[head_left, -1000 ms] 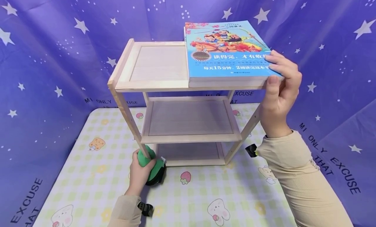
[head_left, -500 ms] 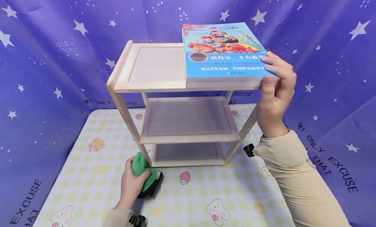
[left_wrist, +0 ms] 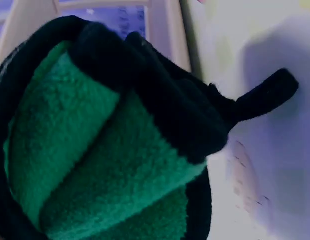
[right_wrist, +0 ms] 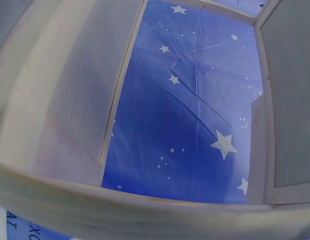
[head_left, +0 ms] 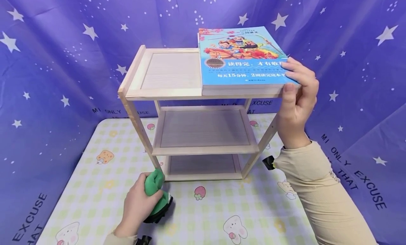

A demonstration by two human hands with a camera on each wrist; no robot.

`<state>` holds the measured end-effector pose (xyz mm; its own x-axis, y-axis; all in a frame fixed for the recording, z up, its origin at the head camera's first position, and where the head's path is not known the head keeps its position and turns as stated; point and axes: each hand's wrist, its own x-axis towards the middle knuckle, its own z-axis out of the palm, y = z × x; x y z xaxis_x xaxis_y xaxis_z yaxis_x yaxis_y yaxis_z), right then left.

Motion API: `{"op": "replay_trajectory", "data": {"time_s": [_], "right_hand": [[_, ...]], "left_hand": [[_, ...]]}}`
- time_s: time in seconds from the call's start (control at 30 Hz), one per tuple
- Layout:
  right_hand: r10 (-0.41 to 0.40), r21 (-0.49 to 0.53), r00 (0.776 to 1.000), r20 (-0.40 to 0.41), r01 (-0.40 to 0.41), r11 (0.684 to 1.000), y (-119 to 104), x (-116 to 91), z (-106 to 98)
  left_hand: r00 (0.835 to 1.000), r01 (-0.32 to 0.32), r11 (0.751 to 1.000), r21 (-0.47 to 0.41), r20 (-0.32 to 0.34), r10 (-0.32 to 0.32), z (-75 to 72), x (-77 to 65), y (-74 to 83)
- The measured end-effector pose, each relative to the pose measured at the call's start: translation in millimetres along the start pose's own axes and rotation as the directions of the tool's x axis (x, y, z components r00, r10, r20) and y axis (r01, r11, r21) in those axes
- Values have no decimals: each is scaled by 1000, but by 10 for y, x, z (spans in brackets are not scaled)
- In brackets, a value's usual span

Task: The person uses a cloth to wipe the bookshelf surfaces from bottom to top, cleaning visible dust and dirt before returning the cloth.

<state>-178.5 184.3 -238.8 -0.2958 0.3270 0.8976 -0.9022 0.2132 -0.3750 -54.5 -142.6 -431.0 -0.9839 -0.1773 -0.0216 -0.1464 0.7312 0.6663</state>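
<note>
My left hand (head_left: 137, 204) grips a bunched green cloth (head_left: 154, 183) with black edging, low beside the front left leg of a three-tier wooden shelf (head_left: 206, 149). Its fleecy folds and a black hanging loop (left_wrist: 270, 95) fill much of the left wrist view. At the upper right corner of the shelf, my right hand (head_left: 298, 97) holds on, thumb at the front and fingertips over the edge of a thick blue book (head_left: 247, 68). That book lies flat on the right half of the top board. The right wrist view shows the shelf's frame (right_wrist: 144, 210) and boards, without the hand.
The shelf stands on a table with a green-and-white checked cloth (head_left: 190, 224). Purple star-patterned curtains (head_left: 57, 44) surround the table at the back and sides. The middle board (head_left: 206, 127) sits beneath the top one.
My left hand has drawn the green cloth down the front left leg, toward me and slightly left. The right hand and the book keep their places on the shelf.
</note>
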Motion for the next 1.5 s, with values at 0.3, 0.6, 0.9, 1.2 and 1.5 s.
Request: {"op": "replay_trajectory", "data": {"time_s": [0.3, 0.6, 0.9, 1.2, 1.5], "right_hand": [[3, 41, 1000, -1, -3, 999, -7, -9, 9], [-4, 33, 1000, -3, 4, 999, -12, 3, 3], [3, 37, 1000, -8, -3, 999, -21, -3, 6], [3, 16, 1000, -8, -3, 1000, 1, -6, 8], [-8, -24, 1000, -6, 7, 1000, 13, 7, -2]], "left_hand": [[944, -326, 946, 2, -61, 325, 3, -103, 281], [741, -653, 757, -30, -231, 630, -173, -65, 584], [669, -718, 695, -40, -314, 674, -300, 149, 931], [665, -694, 714, 87, -301, 683, -443, 385, 1290], [820, -539, 833, 122, -149, 552, -505, 681, 1472]]}}
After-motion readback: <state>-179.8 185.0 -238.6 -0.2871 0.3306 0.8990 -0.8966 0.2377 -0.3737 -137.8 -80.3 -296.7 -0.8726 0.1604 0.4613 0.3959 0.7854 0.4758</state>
